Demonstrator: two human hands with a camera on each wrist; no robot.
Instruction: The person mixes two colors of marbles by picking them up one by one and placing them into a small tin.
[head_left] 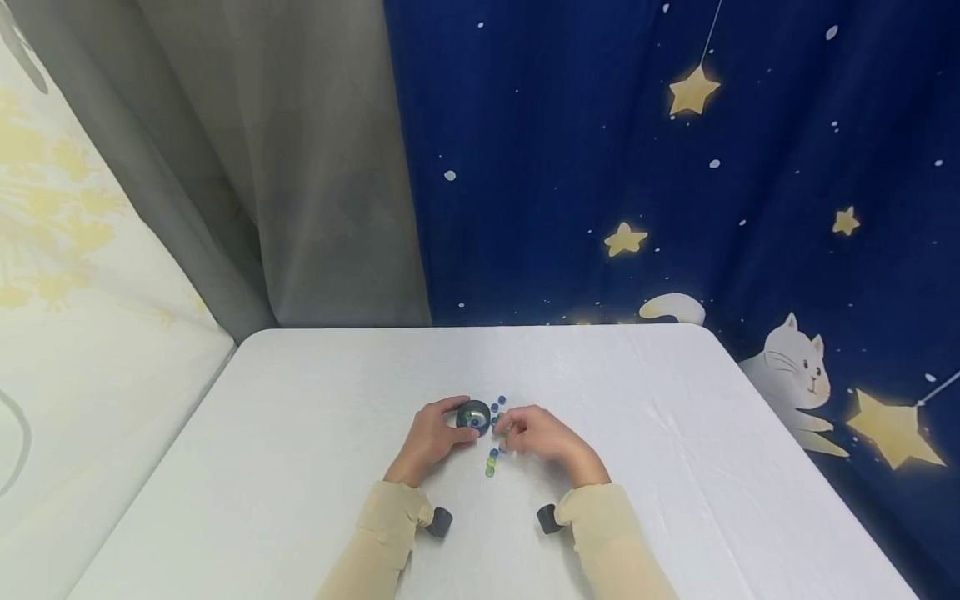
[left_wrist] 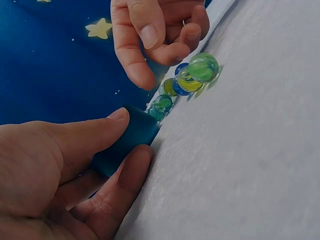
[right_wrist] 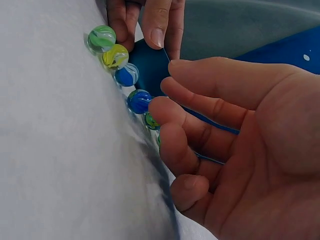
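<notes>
My left hand point(head_left: 433, 435) grips a small round dark teal cup point(head_left: 472, 403) with thumb and fingers on opposite sides of its wall. Inside the cup, something blue like a marble point(head_left: 475, 423) shows, though it is too small to count. Just right of the cup lies a loose line of several glass marbles, among them a green one point(right_wrist: 102, 38), a yellow one point(right_wrist: 115, 56) and a blue one point(right_wrist: 127, 74). Over these marbles hovers my right hand point(head_left: 546, 432), fingers loosely bent, thumb and forefinger slightly apart. No marble is visible between its fingertips.
A white cloth covers the table point(head_left: 300, 500). Behind its far edge hang a grey curtain point(head_left: 330, 167) and a dark blue curtain point(head_left: 540, 167) with stars and a cat. Each cuff carries a dark wrist device, such as the left device point(head_left: 440, 522).
</notes>
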